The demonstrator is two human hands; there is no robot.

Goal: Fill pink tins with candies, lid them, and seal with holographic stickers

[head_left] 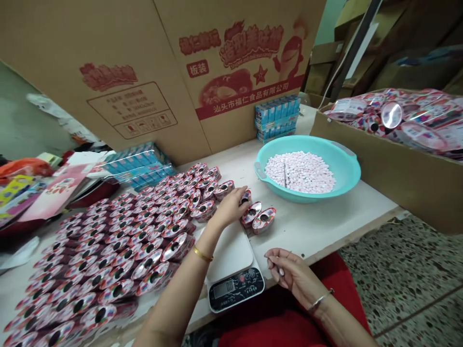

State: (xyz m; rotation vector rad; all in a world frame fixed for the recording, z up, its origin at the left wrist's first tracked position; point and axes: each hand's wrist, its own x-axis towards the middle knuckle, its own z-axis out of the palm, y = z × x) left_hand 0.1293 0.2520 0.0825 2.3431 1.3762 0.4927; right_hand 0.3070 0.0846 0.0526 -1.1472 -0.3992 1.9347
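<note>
My left hand (231, 208) reaches past the scale to a small red-and-white oval pack (246, 196), with fingers and thumb closed about it. Two similar packs with dark round openings, a near one (264, 220) and one behind it (251, 213), stand beside it. My right hand (289, 271) is held near the table's front edge, its fingers curled together; whatever they hold is too small to make out. Between my arms lies a white kitchen scale (231, 255), its display reading zero. A turquoise basin (347, 168) contains many small pale pink and white candies (302, 171).
Rows of similar packs (144, 236) cover the table's left side. A large printed carton (144, 58) stands behind, with blue wrapped boxes (277, 115) before it. An open cardboard box (383, 159) full of packs (415, 115) is at right. Papers (58, 193) are piled at left.
</note>
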